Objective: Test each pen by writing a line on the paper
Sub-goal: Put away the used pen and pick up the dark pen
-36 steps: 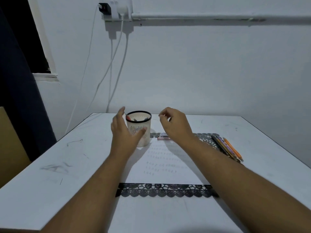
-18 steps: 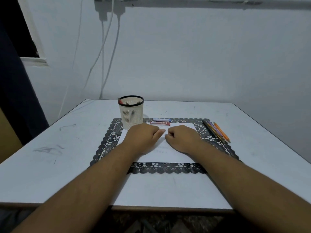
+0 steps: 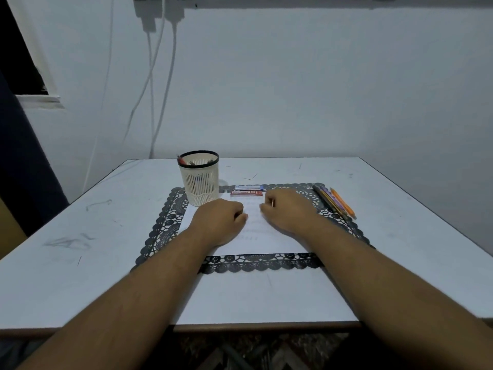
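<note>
The paper (image 3: 256,231) lies on a black lace mat (image 3: 170,222) mid-tabletop (image 3: 80,263). Both hands rest on it with fingers curled, holding nothing: left hand (image 3: 220,222), right hand (image 3: 288,210). Pens (image 3: 334,201) lie right; a pen cup (image 3: 200,180) stands far left.

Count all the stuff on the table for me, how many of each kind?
Pen cup: 1
Paper: 1
Lace mat: 1
Small flat boxes: 2
Loose pens on the right: about 4, bunched too close for a sure count
Pens in the cup: too hidden to count
Total: about 9
</note>
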